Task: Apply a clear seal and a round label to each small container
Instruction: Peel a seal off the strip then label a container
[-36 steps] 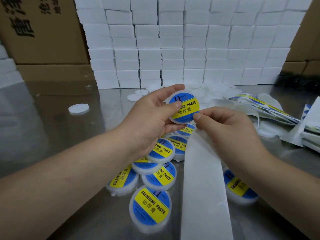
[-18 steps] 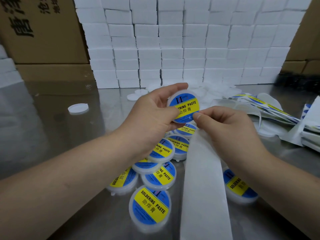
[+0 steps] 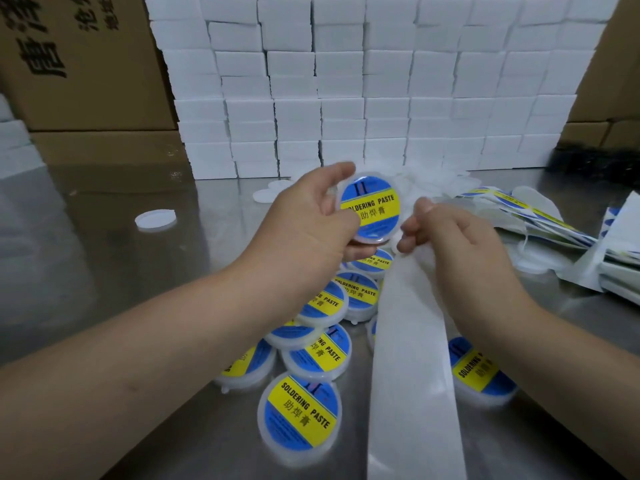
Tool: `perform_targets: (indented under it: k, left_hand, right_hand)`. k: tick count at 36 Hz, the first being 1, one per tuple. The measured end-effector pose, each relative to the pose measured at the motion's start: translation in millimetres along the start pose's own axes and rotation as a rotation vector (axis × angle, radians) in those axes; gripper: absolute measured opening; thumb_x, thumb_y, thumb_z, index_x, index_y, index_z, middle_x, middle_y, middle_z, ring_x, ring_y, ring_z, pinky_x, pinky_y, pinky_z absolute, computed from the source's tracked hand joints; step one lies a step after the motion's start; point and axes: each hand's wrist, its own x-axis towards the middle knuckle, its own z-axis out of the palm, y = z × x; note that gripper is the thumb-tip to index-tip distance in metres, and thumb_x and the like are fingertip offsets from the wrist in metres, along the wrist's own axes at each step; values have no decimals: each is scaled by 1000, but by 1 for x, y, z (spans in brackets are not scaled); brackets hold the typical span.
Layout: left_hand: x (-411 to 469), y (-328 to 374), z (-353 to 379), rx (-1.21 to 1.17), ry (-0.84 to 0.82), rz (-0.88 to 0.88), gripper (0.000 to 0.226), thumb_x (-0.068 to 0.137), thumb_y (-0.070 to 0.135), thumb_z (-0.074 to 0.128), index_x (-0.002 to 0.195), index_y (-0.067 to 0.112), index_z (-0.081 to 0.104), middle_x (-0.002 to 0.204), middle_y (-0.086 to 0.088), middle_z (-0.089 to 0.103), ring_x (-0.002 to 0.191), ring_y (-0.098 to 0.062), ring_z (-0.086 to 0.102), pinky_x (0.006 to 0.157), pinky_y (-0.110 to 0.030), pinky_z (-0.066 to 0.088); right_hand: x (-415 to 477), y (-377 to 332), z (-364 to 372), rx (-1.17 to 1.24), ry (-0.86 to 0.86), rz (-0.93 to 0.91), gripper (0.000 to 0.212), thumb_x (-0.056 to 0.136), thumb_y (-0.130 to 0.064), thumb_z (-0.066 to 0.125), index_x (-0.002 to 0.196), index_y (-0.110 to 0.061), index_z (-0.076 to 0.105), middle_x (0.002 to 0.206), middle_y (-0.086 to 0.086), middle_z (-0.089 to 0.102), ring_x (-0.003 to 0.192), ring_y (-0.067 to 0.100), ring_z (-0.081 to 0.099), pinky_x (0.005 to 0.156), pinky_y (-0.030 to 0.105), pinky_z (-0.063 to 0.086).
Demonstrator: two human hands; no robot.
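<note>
Over the middle of the desk (image 3: 121,289), left hand (image 3: 304,216) grips a labelled container (image 3: 372,209) by its rim, face to camera. Right hand (image 3: 457,244) pinches the top end of the white strip (image 3: 412,375) just beside it. A clear seal peeled carelessly could fold or land crooked.

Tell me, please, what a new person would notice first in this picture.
First, the soldering paste container, blue and yellow, held at centre by the left hand, with the right hand pinching the white strip beside it. Below lie more labelled containers on the steel table; behind rises a wall of white boxes.
</note>
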Motion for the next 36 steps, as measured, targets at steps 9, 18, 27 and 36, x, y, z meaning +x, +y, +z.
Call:
perform_targets:
  k: [9, 18, 27, 36]
  left_hand:
    - [-3, -7, 1, 103, -81, -49, 33, 94, 2, 42, 102, 32, 53, 82, 1, 67, 62, -9, 67, 58, -17, 55]
    - [-3, -11, -1, 244, -72, -2, 22, 96, 18, 43, 96, 36, 57, 64, 5, 69, 52, -14, 66, 50, -23, 54]
    - [-7, -9, -6, 539, 4, 157, 25, 91, 41, 45, 71, 44, 60, 78, 2, 66, 65, -17, 65, 64, -41, 54]
    - [24, -3, -41, 903, 55, -16, 37, 91, 35, 44, 86, 3, 62, 78, -17, 62, 57, -12, 44, 54, -27, 41]
  right_hand:
    - [3, 7, -1, -109, -24, -142, 22, 80, -37, 61, 70, -19, 54, 51, -14, 48, 46, -1, 41, 44, 11, 32]
    - [-2, 4, -1, -52, -42, -166, 45, 79, -47, 49, 62, -5, 47, 55, -5, 45, 54, 8, 40, 54, 32, 36]
    - [-6, 1, -2, -287, -86, -246, 64, 86, -62, 35, 60, -8, 58, 52, 9, 51, 47, 7, 40, 51, 30, 37]
    - [-6, 2, -3, -195, -72, -258, 37, 81, -44, 40, 59, -16, 54, 66, -6, 59, 59, 3, 49, 57, 14, 35]
